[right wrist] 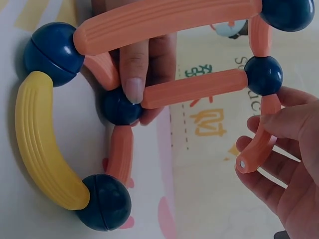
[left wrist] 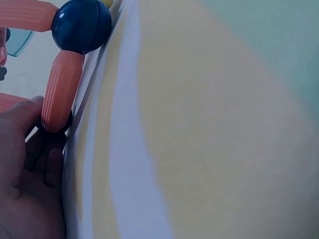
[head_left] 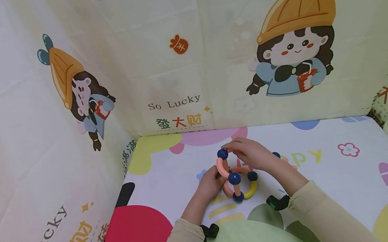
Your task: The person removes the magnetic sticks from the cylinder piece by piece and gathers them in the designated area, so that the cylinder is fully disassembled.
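Observation:
A magnetic stick-and-ball frame of orange rods, one curved yellow rod (right wrist: pixel 42 139) and dark blue balls stands on the printed mat. My left hand (head_left: pixel 212 182) grips the frame's left side. In the right wrist view its finger and thumb pinch a low blue ball (right wrist: pixel 122 107) where rods meet. My right hand (head_left: pixel 251 152) is at the frame's top; in its wrist view the right hand (right wrist: pixel 294 144) pinches a short curved orange rod (right wrist: pixel 258 152). One end of that rod meets the upper blue ball (right wrist: pixel 264 75), while the other end is free.
Partly behind my right forearm, another blue ball (head_left: pixel 276 154) lies on the mat (head_left: pixel 326 176). Printed cloth walls (head_left: pixel 221 56) rise at the back and both sides. Black camera mounts (head_left: pixel 278 202) sit at both wrists.

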The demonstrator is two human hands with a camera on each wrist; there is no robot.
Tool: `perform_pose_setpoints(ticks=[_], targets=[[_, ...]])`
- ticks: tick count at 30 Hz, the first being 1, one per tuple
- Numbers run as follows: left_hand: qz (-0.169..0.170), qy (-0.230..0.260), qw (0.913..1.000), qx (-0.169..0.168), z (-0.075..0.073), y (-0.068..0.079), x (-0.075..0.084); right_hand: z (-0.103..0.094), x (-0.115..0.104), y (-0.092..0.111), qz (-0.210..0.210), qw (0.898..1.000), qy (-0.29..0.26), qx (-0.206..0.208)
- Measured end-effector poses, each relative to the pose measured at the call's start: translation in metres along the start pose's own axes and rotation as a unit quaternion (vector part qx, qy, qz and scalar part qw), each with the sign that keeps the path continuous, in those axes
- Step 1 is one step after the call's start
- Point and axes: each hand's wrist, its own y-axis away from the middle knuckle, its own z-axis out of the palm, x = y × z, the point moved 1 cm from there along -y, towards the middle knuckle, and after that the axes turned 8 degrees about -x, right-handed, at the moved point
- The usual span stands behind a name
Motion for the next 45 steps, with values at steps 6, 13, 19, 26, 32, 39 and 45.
perform_pose_setpoints(ticks=[6,13,19,26,32,39,45], targets=[[0.000,0.003,1.0000,-0.001,0.000,0.001,0.001,0.002,0.000,0.001,0.000,1.000,0.006,0.009],[0.010,-0.004,0.9999,0.004,0.000,0.001,0.001,0.001,0.000,0.001,0.005,1.000,0.011,0.015],[0.019,-0.009,0.9998,0.006,0.000,0.000,0.000,0.004,0.006,0.002,0.009,1.000,-0.003,0.015],[0.018,-0.010,0.9998,0.004,-0.001,0.001,0.002,0.005,0.012,0.004,0.084,0.994,-0.070,-0.003],[0.016,-0.017,0.9997,0.005,-0.002,0.001,0.002,0.004,0.018,0.011,0.090,0.993,-0.072,-0.008],[0.013,-0.020,0.9997,0.005,-0.001,0.000,0.001,0.006,0.028,0.019,0.084,0.992,-0.094,-0.008],[0.028,-0.015,0.9995,0.007,0.000,0.000,0.000,0.006,0.036,0.030,0.088,0.992,-0.090,0.009]])
